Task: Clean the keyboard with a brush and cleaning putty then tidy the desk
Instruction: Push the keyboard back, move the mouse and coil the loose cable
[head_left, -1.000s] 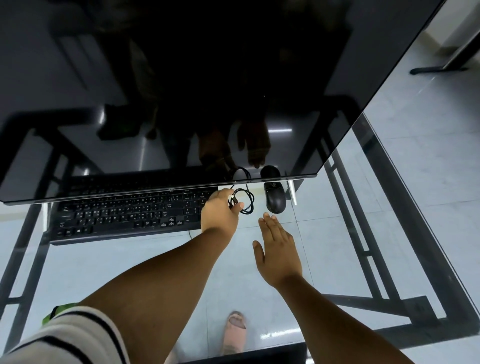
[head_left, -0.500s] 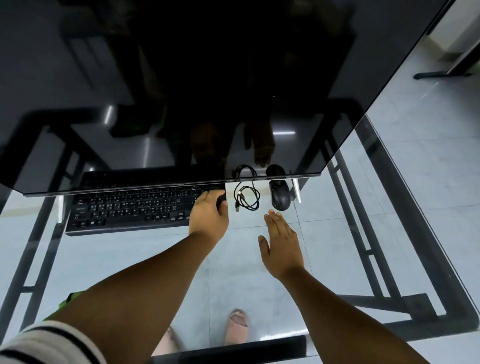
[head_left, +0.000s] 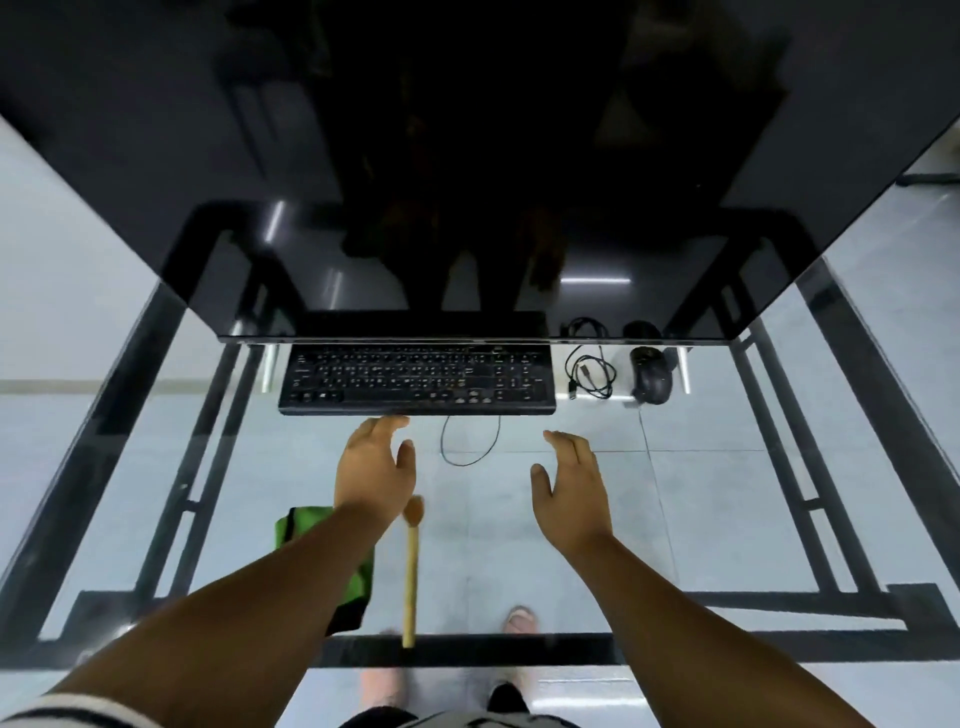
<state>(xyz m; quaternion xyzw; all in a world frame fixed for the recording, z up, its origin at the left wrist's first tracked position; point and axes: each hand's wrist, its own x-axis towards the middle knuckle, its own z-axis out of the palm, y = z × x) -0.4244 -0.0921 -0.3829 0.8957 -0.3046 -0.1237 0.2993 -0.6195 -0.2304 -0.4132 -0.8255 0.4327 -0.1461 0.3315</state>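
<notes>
A black keyboard (head_left: 415, 379) lies on the glass desk (head_left: 701, 499) under the edge of a large dark monitor (head_left: 467, 156). My left hand (head_left: 371, 467) hovers just in front of the keyboard's near edge with fingers loosely spread, holding nothing. My right hand (head_left: 571, 486) is open too, a little to the right and apart from the keyboard. A wooden-handled brush (head_left: 411, 566) lies on the glass near my left wrist, bristles pointing away from me. A green and black pouch (head_left: 348, 577) sits partly hidden under my left forearm.
A coiled black cable (head_left: 592, 375) and a black mouse (head_left: 652, 382) lie right of the keyboard. The keyboard's cord (head_left: 470, 441) loops on the glass in front of it. The desk's black frame (head_left: 831, 467) and my sandalled feet show through the glass.
My left hand let go of the coiled cable, now lying beside the mouse, and both hands drew back toward me. The view pulled back and now shows the brush and the green pouch.
</notes>
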